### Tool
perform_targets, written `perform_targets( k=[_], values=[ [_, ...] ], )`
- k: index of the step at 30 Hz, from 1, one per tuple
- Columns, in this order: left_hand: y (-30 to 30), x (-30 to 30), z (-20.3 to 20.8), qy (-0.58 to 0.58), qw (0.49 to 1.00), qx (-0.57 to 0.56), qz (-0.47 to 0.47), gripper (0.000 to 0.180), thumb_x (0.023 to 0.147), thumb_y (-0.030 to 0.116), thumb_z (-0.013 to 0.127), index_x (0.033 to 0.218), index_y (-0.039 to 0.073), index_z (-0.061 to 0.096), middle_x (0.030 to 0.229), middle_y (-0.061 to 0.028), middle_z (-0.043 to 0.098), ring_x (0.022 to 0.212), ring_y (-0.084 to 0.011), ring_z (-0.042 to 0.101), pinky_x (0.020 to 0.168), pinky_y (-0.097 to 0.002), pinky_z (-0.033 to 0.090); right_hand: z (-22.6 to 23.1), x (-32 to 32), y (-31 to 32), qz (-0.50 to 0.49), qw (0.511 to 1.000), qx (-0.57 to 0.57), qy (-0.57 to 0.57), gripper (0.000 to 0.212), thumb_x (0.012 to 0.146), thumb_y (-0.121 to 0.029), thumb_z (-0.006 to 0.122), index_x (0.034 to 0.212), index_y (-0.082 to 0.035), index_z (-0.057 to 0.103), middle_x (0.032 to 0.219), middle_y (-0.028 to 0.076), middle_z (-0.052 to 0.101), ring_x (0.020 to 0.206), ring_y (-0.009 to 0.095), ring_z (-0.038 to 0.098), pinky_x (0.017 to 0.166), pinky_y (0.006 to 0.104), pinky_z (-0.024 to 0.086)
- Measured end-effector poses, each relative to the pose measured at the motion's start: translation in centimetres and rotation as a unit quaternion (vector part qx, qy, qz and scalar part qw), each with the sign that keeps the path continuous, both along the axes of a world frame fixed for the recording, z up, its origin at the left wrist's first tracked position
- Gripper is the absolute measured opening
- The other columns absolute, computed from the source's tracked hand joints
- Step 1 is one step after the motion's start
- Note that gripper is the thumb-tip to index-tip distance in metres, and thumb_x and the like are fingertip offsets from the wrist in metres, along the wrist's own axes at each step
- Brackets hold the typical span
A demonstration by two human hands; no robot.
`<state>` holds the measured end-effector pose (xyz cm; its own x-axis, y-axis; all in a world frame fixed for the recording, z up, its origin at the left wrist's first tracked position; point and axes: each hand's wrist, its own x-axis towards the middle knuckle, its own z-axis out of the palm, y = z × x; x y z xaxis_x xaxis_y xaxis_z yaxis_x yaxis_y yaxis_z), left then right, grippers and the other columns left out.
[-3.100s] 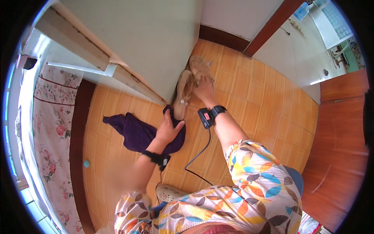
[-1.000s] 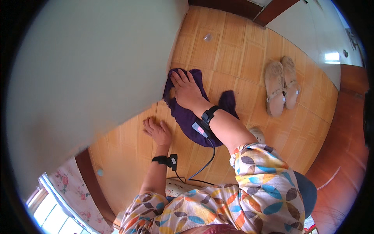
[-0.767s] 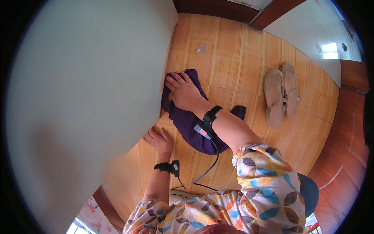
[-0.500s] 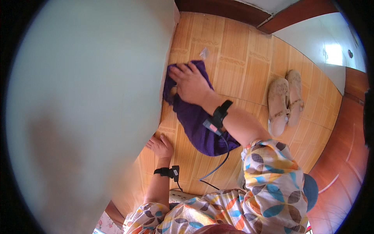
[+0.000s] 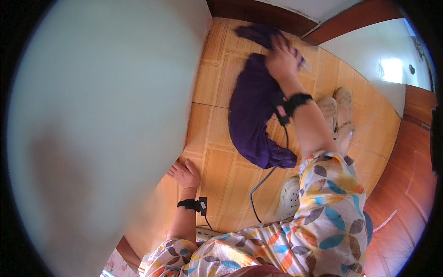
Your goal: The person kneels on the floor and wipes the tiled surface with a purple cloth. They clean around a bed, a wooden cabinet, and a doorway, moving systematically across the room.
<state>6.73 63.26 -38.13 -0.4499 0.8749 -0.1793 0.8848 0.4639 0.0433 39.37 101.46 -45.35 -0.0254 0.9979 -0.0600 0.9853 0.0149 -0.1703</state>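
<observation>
A long, crumpled purple cloth point(image 5: 251, 111) lies in a curve on the wood-patterned tile floor. My right hand point(image 5: 282, 59), blurred by motion, is closed on the far part of the cloth and presses it to the tiles. A strip of the cloth fans out beyond the fingers. My left hand point(image 5: 185, 174) rests on the floor with its fingers apart, beside the lower edge of a pale panel point(image 5: 106, 115). Some of its fingertips are hard to make out there. Black bands with small cabled devices circle both wrists.
A pair of beige shoes point(image 5: 344, 106) stands on the right, partly behind my right forearm. A reddish-brown wooden door point(image 5: 397, 198) lies farther right. Dark skirting point(image 5: 263, 14) borders the far side. A pale clog point(image 5: 290, 198) shows near me, beside a black cable point(image 5: 253, 198).
My right hand has swept the purple cloth away from the pale panel, to the far right. The cloth is more stretched out. The left hand has barely moved.
</observation>
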Motion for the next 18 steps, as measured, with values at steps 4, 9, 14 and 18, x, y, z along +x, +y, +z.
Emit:
perform_targets(
  k=[4, 9, 14, 18],
  values=[
    [0.2, 0.1, 0.2, 0.014, 1.000, 0.020, -0.005, 0.057, 0.100, 0.035, 0.048, 0.138, -0.006, 0.042, 0.143, -0.0294, 0.042, 0.139, -0.0478, 0.030, 0.117, -0.0637, 0.015, -0.5, 10.4, -5.7, -0.130, 0.990, 0.046, -0.032, 0.051, 0.091, -0.020, 0.056, 0.142, -0.016, 0.057, 0.150, 0.006, 0.052, 0.133, 0.035, 0.050, 0.109, 0.0527, 0.037],
    [0.2, 0.5, 0.7, 0.005, 1.000, 0.018, 0.006, 0.054, 0.099, 0.033, 0.049, 0.137, -0.006, 0.044, 0.140, -0.0287, 0.045, 0.137, -0.0478, 0.032, 0.117, -0.0628, 0.017, 1.6, 10.7, -6.6, -0.124, 0.985, 0.114, 0.039, 0.049, 0.088, -0.006, 0.058, 0.136, -0.013, 0.061, 0.132, 0.015, 0.062, 0.121, 0.038, 0.057, 0.102, 0.0479, 0.046],
    [0.1, 0.5, 0.9, -0.012, 0.999, 0.026, 0.016, 0.052, 0.098, 0.032, 0.050, 0.134, -0.006, 0.045, 0.139, -0.0299, 0.045, 0.135, -0.0486, 0.033, 0.116, -0.0634, 0.018, 5.3, -1.1, 2.1, 0.107, 0.932, 0.272, 0.215, 0.048, 0.081, -0.001, 0.061, 0.128, -0.011, 0.064, 0.129, 0.014, 0.063, 0.120, 0.036, 0.058, 0.104, 0.0459, 0.045],
    [0.3, 0.6, 0.9, -0.006, 0.999, 0.025, 0.020, 0.052, 0.099, 0.032, 0.049, 0.133, -0.007, 0.045, 0.139, -0.0319, 0.045, 0.134, -0.0501, 0.034, 0.115, -0.0642, 0.018, 1.5, -10.6, 7.7, 0.229, 0.942, 0.163, 0.184, 0.044, 0.089, -0.009, 0.055, 0.132, -0.005, 0.062, 0.140, 0.011, 0.059, 0.131, 0.032, 0.053, 0.112, 0.0453, 0.040]
  ],
)
